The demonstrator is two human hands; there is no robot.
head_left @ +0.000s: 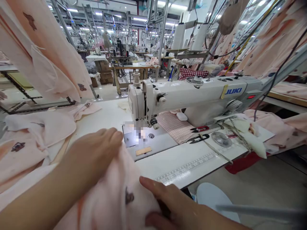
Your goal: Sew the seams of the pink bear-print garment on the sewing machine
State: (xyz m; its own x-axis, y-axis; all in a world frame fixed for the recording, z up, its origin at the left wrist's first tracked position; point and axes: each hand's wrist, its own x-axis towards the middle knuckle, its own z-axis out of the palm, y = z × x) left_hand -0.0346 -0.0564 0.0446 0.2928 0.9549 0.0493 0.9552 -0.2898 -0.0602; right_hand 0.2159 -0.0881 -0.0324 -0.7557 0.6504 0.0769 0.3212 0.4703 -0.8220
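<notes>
A pale pink printed fabric hangs over the front edge of the table, between my hands. My left hand is closed on its upper edge, just left of the sewing machine's needle plate. Lower and to the right, my right hand holds the fabric's side, thumb on the near face and fingers partly hidden by the cloth. The white sewing machine stands behind my hands. Its needle area is blurred out, so I cannot tell what lies under the presser foot.
Two thread snips and a clear round bobbin case lie on the right of the table, behind a printed ruler. More pink fabric is heaped at left. Thread cones stand behind. A round stool is below right.
</notes>
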